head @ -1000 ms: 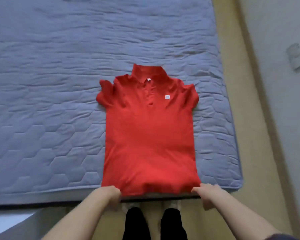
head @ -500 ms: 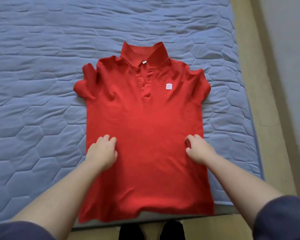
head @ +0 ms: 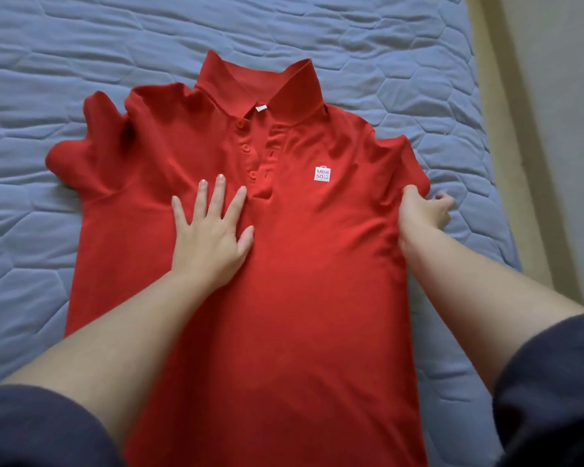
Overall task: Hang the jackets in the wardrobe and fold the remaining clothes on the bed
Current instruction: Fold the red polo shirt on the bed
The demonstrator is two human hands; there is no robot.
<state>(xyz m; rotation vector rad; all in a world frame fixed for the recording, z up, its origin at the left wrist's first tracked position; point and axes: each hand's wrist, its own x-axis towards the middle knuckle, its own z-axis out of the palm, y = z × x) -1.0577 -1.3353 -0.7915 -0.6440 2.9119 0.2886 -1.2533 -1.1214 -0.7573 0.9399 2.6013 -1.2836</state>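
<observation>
On bed (head: 81, 45): left hand (head: 209, 237) flat (fingers spread) on shirt (head: 300, 281), right hand (head: 422, 214) gripping sleeve (head: 407, 163).

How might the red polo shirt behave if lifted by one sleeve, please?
Probably floppy: the red polo shirt bunches at the grip of the right hand. Likely light, as it lies thin on the bed. It may slide unless the left hand pins it.

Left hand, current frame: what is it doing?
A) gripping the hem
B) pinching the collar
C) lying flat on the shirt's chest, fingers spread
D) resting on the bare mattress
C: the left hand lies palm-down on the red polo shirt, fingers straight and spread, beside the buttons.
</observation>
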